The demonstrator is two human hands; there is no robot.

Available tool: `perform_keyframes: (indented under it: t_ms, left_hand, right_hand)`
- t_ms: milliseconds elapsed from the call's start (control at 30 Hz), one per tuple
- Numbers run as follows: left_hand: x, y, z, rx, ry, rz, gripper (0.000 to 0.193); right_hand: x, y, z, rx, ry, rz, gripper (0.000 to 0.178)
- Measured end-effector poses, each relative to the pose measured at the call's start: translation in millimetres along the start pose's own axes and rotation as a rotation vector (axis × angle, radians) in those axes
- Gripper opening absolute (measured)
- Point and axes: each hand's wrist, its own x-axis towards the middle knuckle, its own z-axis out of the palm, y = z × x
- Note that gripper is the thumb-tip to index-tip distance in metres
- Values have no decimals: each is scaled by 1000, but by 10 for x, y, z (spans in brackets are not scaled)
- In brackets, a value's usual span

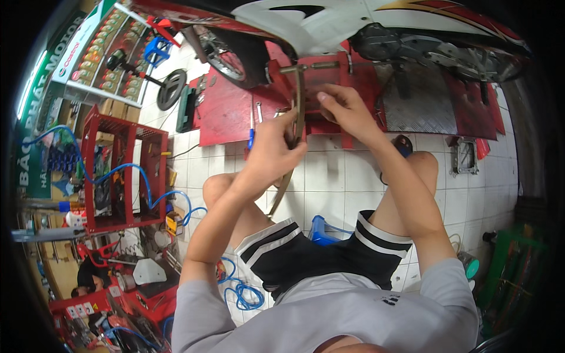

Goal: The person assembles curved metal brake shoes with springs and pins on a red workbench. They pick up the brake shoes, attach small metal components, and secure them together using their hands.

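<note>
My left hand [272, 150] is closed round a long, thin bronze-coloured strip [300, 88]. The strip runs from beside the red stand down past my left knee, bending slightly. Whether it is a chain or a belt, I cannot make out. Just right of its upper part, my right hand [348, 112] has its fingers loosely stretched toward it, with nothing visible in them; the fingertips are a little blurred. Beyond both hands a white and red motorbike [329, 26] stands over a red lift platform [226, 117], its black-tyred wheel [235, 59] at the left.
A blue-handled screwdriver [251, 136] and a wrench [259, 112] lie on the platform. At the left stands a red tool cart [126, 223] with a blue hose [147, 188]. A blue stool [323, 229] is beneath me. A metal part [465, 156] rests on the tiles at the right.
</note>
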Motion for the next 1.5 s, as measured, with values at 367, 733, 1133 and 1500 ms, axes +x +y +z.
perform_keyframes:
  t_ms: [367,733,1133,1500]
  left_hand:
    - [498,-55,884,341,229,112,72]
    - [467,-200,885,-74,157,65,70]
    - [171,-158,1512,-1377,-63,-730,23]
    - [-219,-260,2080,-1116,-180,-942,35]
  right_hand:
    - [105,203,-196,-283,302,-66,21]
    - [122,25,-221,172,59,136,18]
    - [225,162,-731,-772,-414,623,39]
    - [-42,965,-1263,-1076,-337,838,41]
